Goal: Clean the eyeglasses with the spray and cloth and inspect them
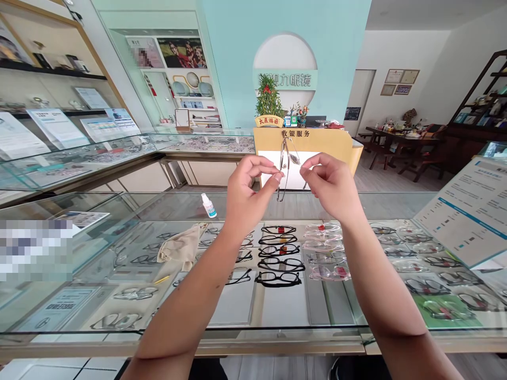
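In front of me, above the glass counter [237, 211], a pair of thin-rimmed eyeglasses [282, 157] is held up, turned on its side. My left hand [251, 192] pinches its frame between thumb and fingers. On the other side, my right hand [332, 184] is closed in a pinch, with a thin dark temple end showing just under its fingertips. Below the hands, a column of black-framed glasses [279, 264] lies inside the display case. Clear and pink frames [327, 258] lie beside them, partly behind my right forearm.
A small white spray bottle [208, 206] stands on the glass at left, near a crumpled beige cloth [181, 247]. A printed sign [471, 211] leans at right. Beyond stands a yellow-and-white cashier desk [332, 142] with a plant [269, 97]. More display cases [206, 143] run along the left.
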A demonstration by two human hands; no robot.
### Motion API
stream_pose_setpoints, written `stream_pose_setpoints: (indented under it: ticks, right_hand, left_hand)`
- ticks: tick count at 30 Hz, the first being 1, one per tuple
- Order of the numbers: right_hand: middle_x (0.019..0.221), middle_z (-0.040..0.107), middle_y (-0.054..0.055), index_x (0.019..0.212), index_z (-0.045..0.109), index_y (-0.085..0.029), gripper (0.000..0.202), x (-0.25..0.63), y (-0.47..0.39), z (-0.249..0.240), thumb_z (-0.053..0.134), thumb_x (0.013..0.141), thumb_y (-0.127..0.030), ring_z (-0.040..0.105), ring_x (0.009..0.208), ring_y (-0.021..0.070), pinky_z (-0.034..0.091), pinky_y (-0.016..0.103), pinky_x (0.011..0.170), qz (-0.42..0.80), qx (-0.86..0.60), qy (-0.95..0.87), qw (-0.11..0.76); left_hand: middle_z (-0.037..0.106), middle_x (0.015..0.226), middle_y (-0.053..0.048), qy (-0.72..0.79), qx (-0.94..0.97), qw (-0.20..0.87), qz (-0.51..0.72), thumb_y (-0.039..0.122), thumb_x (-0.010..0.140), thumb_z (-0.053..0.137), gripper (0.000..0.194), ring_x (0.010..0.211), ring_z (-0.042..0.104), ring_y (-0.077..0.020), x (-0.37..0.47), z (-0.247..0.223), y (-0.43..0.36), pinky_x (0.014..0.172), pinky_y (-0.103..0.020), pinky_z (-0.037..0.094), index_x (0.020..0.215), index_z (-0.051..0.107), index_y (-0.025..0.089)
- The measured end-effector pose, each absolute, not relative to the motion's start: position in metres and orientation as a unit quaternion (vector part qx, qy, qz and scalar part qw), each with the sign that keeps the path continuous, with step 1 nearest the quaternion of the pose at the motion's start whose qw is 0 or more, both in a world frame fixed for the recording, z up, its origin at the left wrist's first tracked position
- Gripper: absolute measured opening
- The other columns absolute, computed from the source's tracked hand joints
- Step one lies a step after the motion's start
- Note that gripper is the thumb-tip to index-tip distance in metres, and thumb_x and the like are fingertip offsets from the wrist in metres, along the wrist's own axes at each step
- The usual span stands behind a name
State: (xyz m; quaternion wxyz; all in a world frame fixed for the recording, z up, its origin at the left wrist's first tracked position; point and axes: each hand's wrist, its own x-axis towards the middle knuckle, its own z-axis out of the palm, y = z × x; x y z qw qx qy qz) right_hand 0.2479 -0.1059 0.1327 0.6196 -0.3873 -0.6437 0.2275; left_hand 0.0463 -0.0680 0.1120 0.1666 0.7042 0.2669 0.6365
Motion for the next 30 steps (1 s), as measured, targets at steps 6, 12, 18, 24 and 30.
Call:
stream_pose_setpoints:
  ticks: [6,12,18,24,30]
  right_hand:
    - [0.082,0.083,0.001,0.097,0.068,-0.027,0.007,0.259,-0.108,0.135,0.07,0.103,-0.029,0.067,0.064,0.018,0.044,0.037,0.074,0.064,-0.475,-0.61,0.631]
    - [0.12,0.088,0.008,0.125,0.067,-0.03,0.02,0.256,-0.101,0.129,0.066,0.106,-0.035,0.08,0.099,0.0271,0.058,0.045,0.089,-0.082,-0.445,-0.609,0.651]
    - [0.144,0.074,0.014,0.142,0.051,-0.031,0.052,0.237,-0.089,0.112,0.078,0.1,-0.047,0.077,0.113,0.0325,0.063,0.054,0.094,-0.151,-0.43,-0.64,0.619]
    - [0.139,0.069,0.014,0.14,0.049,-0.031,0.047,0.231,-0.088,0.109,0.074,0.101,-0.041,0.072,0.12,0.0337,0.06,0.056,0.1,-0.18,-0.439,-0.637,0.608]
    - [0.135,0.069,0.016,0.143,0.051,-0.029,0.049,0.233,-0.093,0.112,0.065,0.096,-0.028,0.067,0.13,0.0379,0.058,0.058,0.106,-0.2,-0.448,-0.634,0.598]
  left_hand:
    - [0.079,0.098,-0.003,0.23,0.735,0.243,0.59,0.046,0.101,0.084,0.036,0.109,0.085,-0.0254,0.038,0.113,-0.058,0.103,-0.045,0.068,0.112,0.055,0.029]
    - [0.074,0.096,0.001,0.174,0.743,0.263,0.591,0.051,0.101,0.088,0.046,0.098,0.083,-0.0205,0.036,0.111,-0.051,0.099,-0.042,0.07,0.107,0.049,0.028]
    - [0.076,0.098,0.001,0.139,0.733,0.259,0.614,0.048,0.103,0.087,0.043,0.097,0.08,-0.0174,0.044,0.107,-0.054,0.098,-0.038,0.069,0.107,0.049,0.028]
    - [0.077,0.098,0.001,0.15,0.734,0.26,0.61,0.037,0.103,0.085,0.038,0.096,0.078,-0.0166,0.047,0.108,-0.063,0.092,-0.033,0.067,0.108,0.049,0.028]
    - [0.075,0.096,0.002,0.147,0.718,0.292,0.615,0.031,0.1,0.086,0.039,0.092,0.077,-0.0149,0.056,0.103,-0.066,0.091,-0.032,0.067,0.105,0.048,0.028]
